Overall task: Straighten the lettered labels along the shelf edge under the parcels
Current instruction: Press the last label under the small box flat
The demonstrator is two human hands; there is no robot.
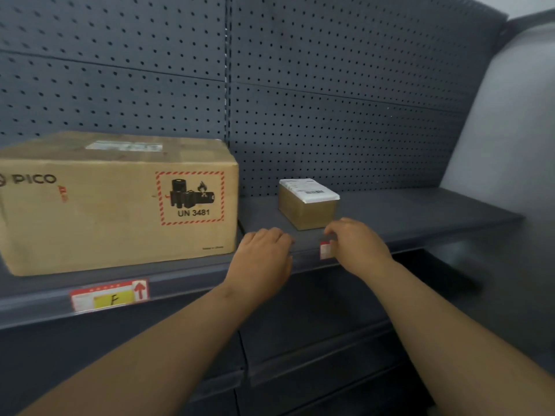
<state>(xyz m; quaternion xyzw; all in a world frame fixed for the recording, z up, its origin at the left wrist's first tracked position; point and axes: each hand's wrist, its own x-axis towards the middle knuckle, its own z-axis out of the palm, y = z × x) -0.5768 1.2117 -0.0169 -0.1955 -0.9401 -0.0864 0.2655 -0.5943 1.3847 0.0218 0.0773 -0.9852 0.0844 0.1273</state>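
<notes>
A red-and-white label [325, 250] sits in the shelf edge strip below the small parcel [306, 204]; only its left end shows, and its letter is hidden. My right hand [357, 244] covers the rest of it, fingers curled on its top edge. My left hand [264, 253] rests on the shelf edge just left of that label, fingers bent over the lip, with nothing visibly in it. Further left, a label with a yellow field marked F [110, 295] and a red arrow sits slightly tilted under the large PICO carton [117, 202].
The dark grey shelf [420, 217] runs right to a pale wall [510, 130]. A perforated back panel [330, 100] stands behind the parcels. Lower shelves [315, 349] lie beneath my forearms.
</notes>
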